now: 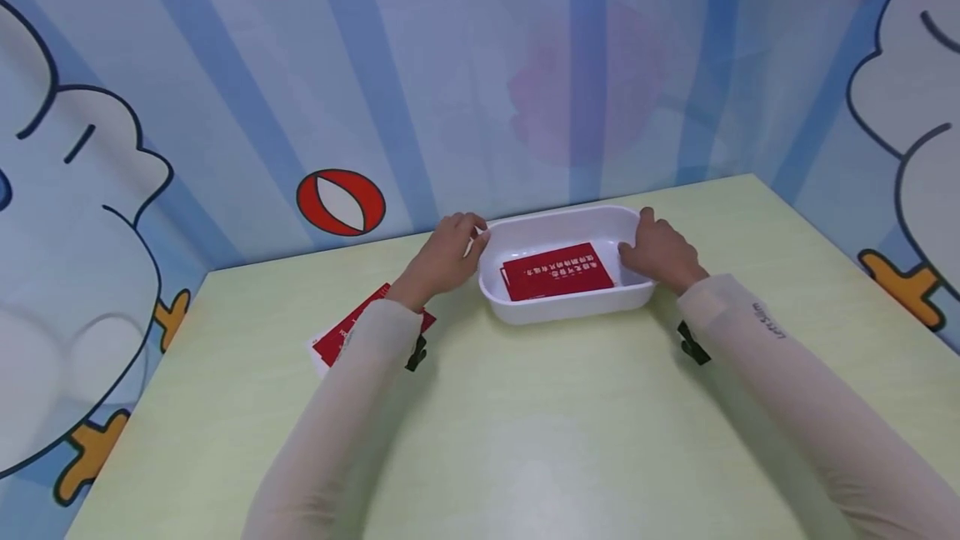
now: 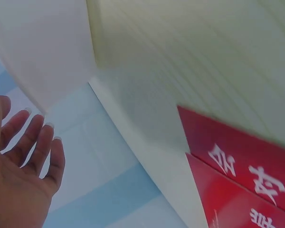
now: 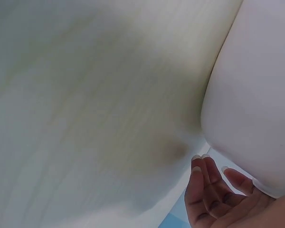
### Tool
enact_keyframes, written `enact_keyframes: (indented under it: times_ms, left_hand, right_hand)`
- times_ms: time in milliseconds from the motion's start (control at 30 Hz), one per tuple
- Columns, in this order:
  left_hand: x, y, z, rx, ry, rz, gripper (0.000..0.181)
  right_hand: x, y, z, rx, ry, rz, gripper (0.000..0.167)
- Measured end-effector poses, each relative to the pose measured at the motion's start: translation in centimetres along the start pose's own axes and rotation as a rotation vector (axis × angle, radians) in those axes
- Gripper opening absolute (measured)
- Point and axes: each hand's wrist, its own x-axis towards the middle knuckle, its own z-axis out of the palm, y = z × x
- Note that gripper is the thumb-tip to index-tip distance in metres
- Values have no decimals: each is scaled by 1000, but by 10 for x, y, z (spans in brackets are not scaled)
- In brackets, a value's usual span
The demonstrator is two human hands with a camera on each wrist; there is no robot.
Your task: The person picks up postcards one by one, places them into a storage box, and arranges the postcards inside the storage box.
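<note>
White tray [image 1: 573, 306] is sitting near the far edge of the pale table [image 1: 540, 407], close to the striped backdrop [image 1: 465, 90], with red cards [image 1: 555, 273] bearing white writing lying inside. Right hand [image 1: 662, 252] is gripping the tray's right end, thumb reaching over the rim to the inside, fingers loosely bending on the outside. Left hand [image 1: 444, 257] is reaching to the left end, fingers spreading a bit, slightly bent, not closing on anything; fingertips are touching the rim or just beside it, can't tell which. More red cards [image 1: 347, 332] are lying left, left sleeve [image 1: 352, 407] partly covering them.
</note>
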Motion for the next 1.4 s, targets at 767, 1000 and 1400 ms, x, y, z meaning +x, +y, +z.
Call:
enact_keyframes:
  times_ms: [767, 1000, 1400]
  left_hand:
    - [-38, -51, -14, 152, -78, -118, 47]
    - [-48, -66, -12, 135, -95, -142, 39]
    - [-63, -77, -19, 99, -145, -139, 30]
  right_hand:
    - [-1, -1, 0, -4, 3, -7, 72]
    - [-1, 0, 1, -4, 4, -12, 71]
    - [0, -1, -1, 8, -11, 1, 72]
